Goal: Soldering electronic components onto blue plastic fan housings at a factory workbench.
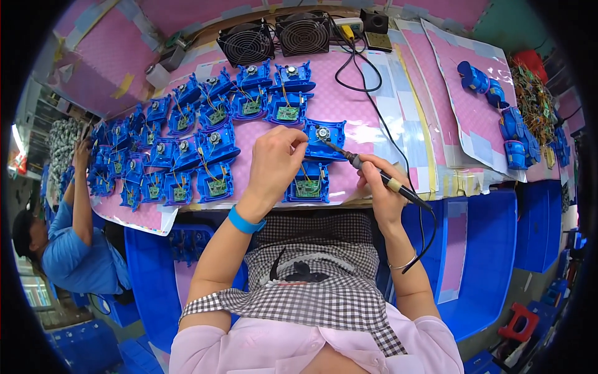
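My right hand (381, 190) grips a soldering iron (403, 191) by its handle. The iron's tip reaches the round silver speaker (322, 133) set in an open blue plastic housing (338, 132). Over the left side of that housing, my left hand (274, 163) is closed in a pinch; what its fingertips hold is too small to make out. Nearer to me lies the housing's other half with a green circuit board (308, 188), and thin wires run up from it.
Several more opened blue housings (215, 138) fill the table to the left. Two black fans (303, 33) and a soldering stand (377, 40) are at the back. Closed blue pieces (512, 123) and a wire heap (537, 106) lie right. A co-worker (81, 249) reaches in from the left.
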`<state>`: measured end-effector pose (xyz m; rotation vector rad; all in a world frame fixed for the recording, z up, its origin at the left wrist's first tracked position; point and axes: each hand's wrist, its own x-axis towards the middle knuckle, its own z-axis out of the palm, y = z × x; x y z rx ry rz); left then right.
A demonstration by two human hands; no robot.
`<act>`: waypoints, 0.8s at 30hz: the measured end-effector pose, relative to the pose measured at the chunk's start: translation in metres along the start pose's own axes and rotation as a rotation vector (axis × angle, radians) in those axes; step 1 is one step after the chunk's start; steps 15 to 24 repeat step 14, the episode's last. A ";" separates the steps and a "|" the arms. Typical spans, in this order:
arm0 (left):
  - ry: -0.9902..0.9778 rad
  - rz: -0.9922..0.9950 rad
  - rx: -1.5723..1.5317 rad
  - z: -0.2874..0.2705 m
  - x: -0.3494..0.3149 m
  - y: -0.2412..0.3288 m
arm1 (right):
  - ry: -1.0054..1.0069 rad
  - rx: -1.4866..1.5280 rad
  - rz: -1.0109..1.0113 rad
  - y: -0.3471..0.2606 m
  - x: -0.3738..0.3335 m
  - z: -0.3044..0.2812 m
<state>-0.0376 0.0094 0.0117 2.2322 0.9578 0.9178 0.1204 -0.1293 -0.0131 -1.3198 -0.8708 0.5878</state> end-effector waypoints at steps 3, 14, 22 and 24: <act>0.011 0.045 0.034 0.005 0.003 -0.005 | 0.011 -0.003 -0.024 0.002 0.000 0.001; 0.005 0.098 0.057 0.009 0.006 -0.008 | -0.043 -0.091 -0.081 0.007 0.000 -0.003; 0.005 0.098 0.057 0.009 0.006 -0.008 | -0.043 -0.091 -0.081 0.007 0.000 -0.003; 0.005 0.098 0.057 0.009 0.006 -0.008 | -0.043 -0.091 -0.081 0.007 0.000 -0.003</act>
